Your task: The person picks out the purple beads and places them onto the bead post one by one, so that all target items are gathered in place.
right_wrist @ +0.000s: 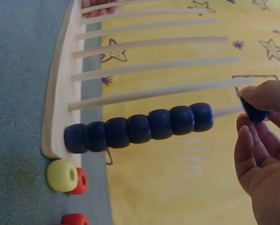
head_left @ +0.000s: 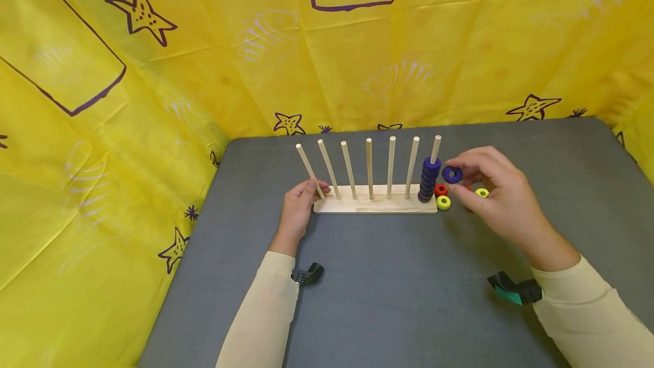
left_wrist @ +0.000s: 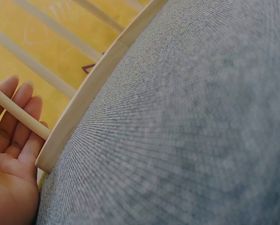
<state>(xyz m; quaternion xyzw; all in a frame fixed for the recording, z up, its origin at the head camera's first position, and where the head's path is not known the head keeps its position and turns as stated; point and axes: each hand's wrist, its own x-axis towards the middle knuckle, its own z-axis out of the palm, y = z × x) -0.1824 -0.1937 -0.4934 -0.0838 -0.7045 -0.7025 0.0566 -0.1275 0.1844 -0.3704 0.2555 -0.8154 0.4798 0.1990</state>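
A wooden peg stand (head_left: 373, 204) with a row of upright pegs stands on the table. Its rightmost peg carries a stack of several dark blue rings (head_left: 429, 178), with the bare tip sticking out above. My right hand (head_left: 506, 200) pinches one more blue ring (head_left: 447, 179) between thumb and fingertips, just right of that stack and near the peg's tip in the right wrist view. At the other end, my left hand (head_left: 297, 209) holds the stand by its leftmost peg (head_left: 308, 164), fingers behind it. The left wrist view leaves the thumb out.
Yellow rings (head_left: 443, 203) and red rings (head_left: 440, 189) lie on the grey table (head_left: 378, 288) by the stand's right end, some partly behind my right hand. The other pegs hold no rings. A yellow printed cloth (head_left: 204, 72) hangs behind and at the sides.
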